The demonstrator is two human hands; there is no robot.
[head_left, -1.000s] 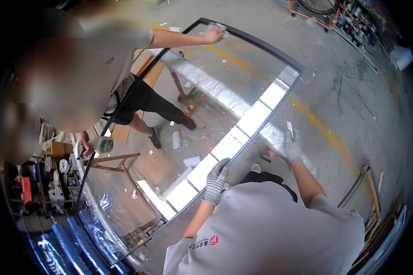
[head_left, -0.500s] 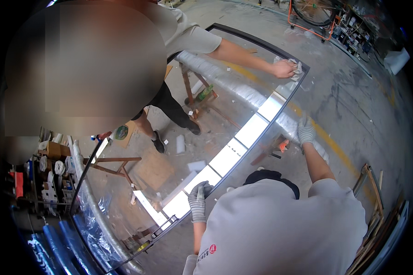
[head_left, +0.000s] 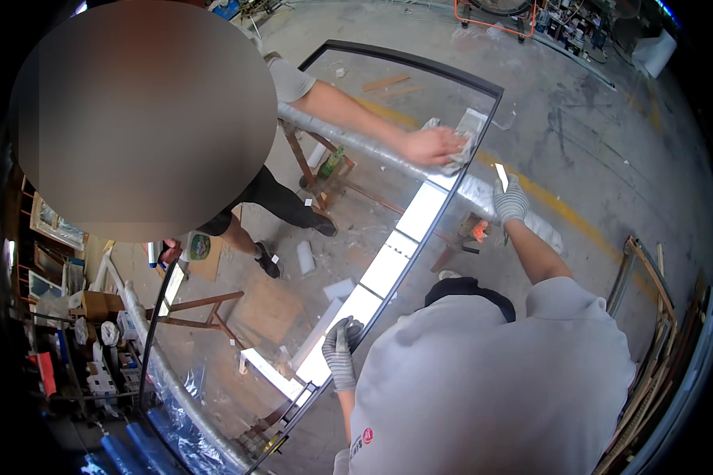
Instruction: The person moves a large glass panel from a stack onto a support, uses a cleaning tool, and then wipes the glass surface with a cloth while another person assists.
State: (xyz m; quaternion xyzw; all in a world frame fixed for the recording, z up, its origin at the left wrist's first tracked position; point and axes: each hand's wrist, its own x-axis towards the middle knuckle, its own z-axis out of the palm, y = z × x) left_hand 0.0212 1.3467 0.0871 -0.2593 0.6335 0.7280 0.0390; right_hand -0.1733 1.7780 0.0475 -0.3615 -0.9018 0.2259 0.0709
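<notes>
A large glass pane in a dark frame [head_left: 410, 267] lies across wooden trestles. My gloved left hand [head_left: 340, 353] is closed at the frame's near edge, its fingers curled around it. Off to the right, beyond the frame, my gloved right hand [head_left: 512, 200] holds a narrow flat white piece [head_left: 501, 178] sticking up from its fingers; what it is exactly I cannot make out. Across the pane, a co-worker's hand [head_left: 432, 146] presses a crumpled whitish cloth [head_left: 458, 158] on the glass near the far right corner. Their other hand is by a spray bottle [head_left: 200, 247].
Wrapped silvery rolls [head_left: 348, 139] rest under the pane on trestles [head_left: 206, 305]. A green bottle [head_left: 331, 163] is below the glass. Frames and long strips [head_left: 650, 356] lean at right. Shelves with boxes [head_left: 103, 317] and blue rolls [head_left: 127, 455] stand at left.
The co-worker's cloth has moved along the glass, nearer to my side of the corner. A white piece now shows in my right hand. My left hand stays at the frame; the view has shifted slightly.
</notes>
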